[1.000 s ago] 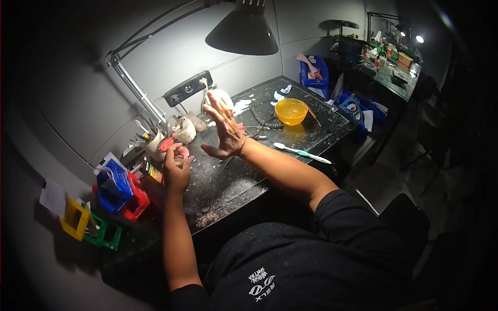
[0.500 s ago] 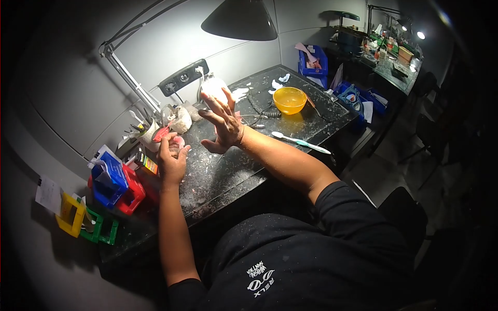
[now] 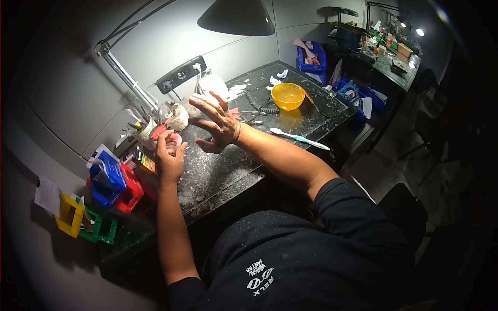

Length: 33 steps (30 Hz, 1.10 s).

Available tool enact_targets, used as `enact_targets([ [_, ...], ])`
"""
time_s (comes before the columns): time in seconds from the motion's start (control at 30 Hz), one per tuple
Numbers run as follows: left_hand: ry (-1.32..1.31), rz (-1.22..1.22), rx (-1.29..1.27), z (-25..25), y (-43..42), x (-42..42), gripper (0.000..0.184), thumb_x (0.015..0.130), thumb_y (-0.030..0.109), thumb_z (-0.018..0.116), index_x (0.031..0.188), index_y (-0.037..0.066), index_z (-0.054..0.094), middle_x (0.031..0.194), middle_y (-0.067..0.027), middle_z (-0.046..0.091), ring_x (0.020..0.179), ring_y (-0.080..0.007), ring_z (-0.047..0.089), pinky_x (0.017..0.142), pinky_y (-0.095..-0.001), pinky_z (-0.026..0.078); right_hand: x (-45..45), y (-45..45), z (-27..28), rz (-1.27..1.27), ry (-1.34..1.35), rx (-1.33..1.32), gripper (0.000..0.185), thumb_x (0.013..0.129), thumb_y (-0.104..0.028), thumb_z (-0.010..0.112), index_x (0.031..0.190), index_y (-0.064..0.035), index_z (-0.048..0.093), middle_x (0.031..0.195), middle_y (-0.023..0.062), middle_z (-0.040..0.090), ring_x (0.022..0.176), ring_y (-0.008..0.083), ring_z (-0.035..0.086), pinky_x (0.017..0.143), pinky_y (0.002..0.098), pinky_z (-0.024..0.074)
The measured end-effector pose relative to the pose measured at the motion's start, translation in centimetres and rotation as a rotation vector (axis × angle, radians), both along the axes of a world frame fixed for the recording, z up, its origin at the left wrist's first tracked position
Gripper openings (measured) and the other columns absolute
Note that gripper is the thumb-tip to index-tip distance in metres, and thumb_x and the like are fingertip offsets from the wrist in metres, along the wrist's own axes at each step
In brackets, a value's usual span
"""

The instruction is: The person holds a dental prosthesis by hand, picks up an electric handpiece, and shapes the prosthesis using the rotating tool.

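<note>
My left hand (image 3: pixel 170 158) is raised over the left part of the dark worktop (image 3: pixel 218 171), its fingers closed on a small pink piece (image 3: pixel 177 139). A red object (image 3: pixel 158 131) shows just beyond its fingertips; whether the hand touches it I cannot tell. To the right, my right hand (image 3: pixel 218 127) hovers with its fingers spread and nothing in it. Behind the two hands sits a whitish lump (image 3: pixel 179 118). The yellow bowl (image 3: pixel 288 97) and a white and teal toothbrush (image 3: pixel 300 139) lie to the right of my right hand.
A lamp shade (image 3: pixel 236 18) hangs over the worktop, near a power strip (image 3: pixel 181 75) on the wall. Blue (image 3: pixel 107 181) and red (image 3: pixel 129 192) bins stand at the left, by a tool cup (image 3: pixel 148 133). Another cluttered bench (image 3: pixel 394 72) is at the back right.
My right hand has tilted over to the left, with its fingers spread wider. My left hand keeps its hold on the pink piece. The whole view has shifted slightly, so the lamp appears higher.
</note>
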<state>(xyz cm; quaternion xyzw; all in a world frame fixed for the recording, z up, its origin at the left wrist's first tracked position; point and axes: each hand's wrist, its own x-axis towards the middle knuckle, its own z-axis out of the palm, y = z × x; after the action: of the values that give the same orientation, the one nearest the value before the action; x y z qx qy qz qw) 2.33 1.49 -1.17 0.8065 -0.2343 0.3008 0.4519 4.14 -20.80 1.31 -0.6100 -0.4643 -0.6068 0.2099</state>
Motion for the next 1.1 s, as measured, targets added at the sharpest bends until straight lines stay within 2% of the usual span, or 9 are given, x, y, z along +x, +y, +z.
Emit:
enact_targets([
  [0.07, 0.003, 0.004, 0.002, 0.1, 0.0, -0.1, 0.046, 0.076, 0.0, 0.078, 0.117, 0.001, 0.056, 0.105, -0.0148, 0.065, 0.083, -0.0199, 0.067, 0.066, -0.0294, 0.055, -0.1, 0.1, 0.2, -0.048, 0.051, -0.028, 0.067, 0.08, -0.04, 0.066, 0.137, -0.012, 0.046, 0.148, 0.0267, 0.039, 0.139, 0.0399, 0.04, 0.116, 0.0602, 0.0123],
  [0.23, 0.023, 0.036, 0.045, 0.8, -0.2, -0.9, 0.045, 0.078, 0.002, 0.078, 0.117, 0.002, 0.056, 0.103, -0.014, 0.065, 0.083, -0.0194, 0.066, 0.066, -0.0297, 0.055, -0.1, 0.4, 0.7, -0.197, 0.314, -0.055, 0.084, 0.074, -0.042, 0.069, 0.147, -0.013, 0.039, 0.158, 0.0244, 0.025, 0.148, 0.0377, 0.023, 0.116, 0.0601, -0.0019],
  [0.27, -0.023, 0.026, 0.051, 0.7, -0.3, -0.8, 0.045, 0.078, 0.003, 0.078, 0.117, 0.002, 0.057, 0.102, -0.0134, 0.065, 0.082, -0.0194, 0.067, 0.066, -0.0297, 0.054, 0.2, 0.4, 0.6, -0.214, 0.354, -0.07, 0.09, 0.074, -0.046, 0.068, 0.152, -0.0154, 0.033, 0.16, 0.0233, 0.019, 0.15, 0.0372, 0.017, 0.116, 0.0613, -0.0032],
  [0.37, -0.075, 0.007, 0.047, 0.5, -0.2, -0.5, 0.046, 0.078, 0.004, 0.079, 0.117, 0.002, 0.057, 0.099, -0.012, 0.066, 0.08, -0.0195, 0.067, 0.067, -0.0299, 0.054, 0.5, 0.3, 0.6, -0.266, 0.423, -0.101, 0.093, 0.074, -0.051, 0.066, 0.154, -0.0186, 0.03, 0.162, 0.0211, 0.016, 0.15, 0.0371, 0.015, 0.115, 0.0624, -0.0042],
  [0.43, 0.007, 0.021, 0.04, 0.8, -0.5, -0.9, 0.045, 0.077, 0.003, 0.079, 0.117, 0.003, 0.057, 0.098, -0.0112, 0.066, 0.078, -0.0193, 0.067, 0.067, -0.0304, 0.054, 1.3, 0.5, 0.1, -0.274, 0.445, -0.102, 0.094, 0.075, -0.054, 0.064, 0.156, -0.0217, 0.028, 0.162, 0.0198, 0.014, 0.15, 0.037, 0.013, 0.114, 0.0645, -0.0034],
  [0.5, -0.015, 0.017, 0.043, 0.7, -0.4, -0.7, 0.045, 0.077, 0.003, 0.079, 0.116, 0.004, 0.056, 0.098, -0.0114, 0.066, 0.076, -0.0188, 0.066, 0.066, -0.0301, 0.054, 1.8, 0.7, -0.3, -0.401, 0.429, -0.101, 0.101, 0.068, -0.061, 0.063, 0.155, -0.0204, 0.029, 0.163, 0.019, 0.013, 0.15, 0.0356, 0.017, 0.113, 0.0677, 0.0047],
  [0.7, -0.033, 0.026, 0.052, 0.8, -0.5, -1.0, 0.046, 0.076, 0.001, 0.078, 0.117, 0.004, 0.056, 0.1, -0.0129, 0.065, 0.073, -0.0178, 0.065, 0.06, -0.0277, 0.053, 2.2, 0.6, -0.8, -0.422, 0.527, -0.128, 0.094, 0.073, -0.058, 0.062, 0.153, -0.0192, 0.031, 0.162, 0.0209, 0.013, 0.149, 0.0387, 0.016, 0.11, 0.0709, 0.0148],
  [0.8, -0.029, 0.019, 0.055, 0.8, -0.4, -0.8, 0.046, 0.076, 0.001, 0.078, 0.117, 0.004, 0.056, 0.102, -0.0136, 0.065, 0.073, -0.0182, 0.065, 0.059, -0.0272, 0.053, 2.2, 0.6, -1.0, -0.401, 0.543, -0.121, 0.088, 0.078, -0.056, 0.061, 0.154, -0.0208, 0.031, 0.162, 0.0206, 0.01, 0.149, 0.0385, 0.018, 0.11, 0.072, 0.0161],
  [1.1, -0.043, 0.016, 0.068, 0.6, -0.3, -0.7, 0.047, 0.076, 0.0, 0.078, 0.117, 0.003, 0.057, 0.103, -0.0139, 0.065, 0.074, -0.0188, 0.066, 0.06, -0.0276, 0.053, 2.8, 0.5, -1.7, -0.4, 0.569, -0.148, 0.087, 0.081, -0.059, 0.059, 0.154, -0.0202, 0.031, 0.161, 0.0225, 0.012, 0.145, 0.0412, 0.027, 0.111, 0.0702, 0.0167],
])
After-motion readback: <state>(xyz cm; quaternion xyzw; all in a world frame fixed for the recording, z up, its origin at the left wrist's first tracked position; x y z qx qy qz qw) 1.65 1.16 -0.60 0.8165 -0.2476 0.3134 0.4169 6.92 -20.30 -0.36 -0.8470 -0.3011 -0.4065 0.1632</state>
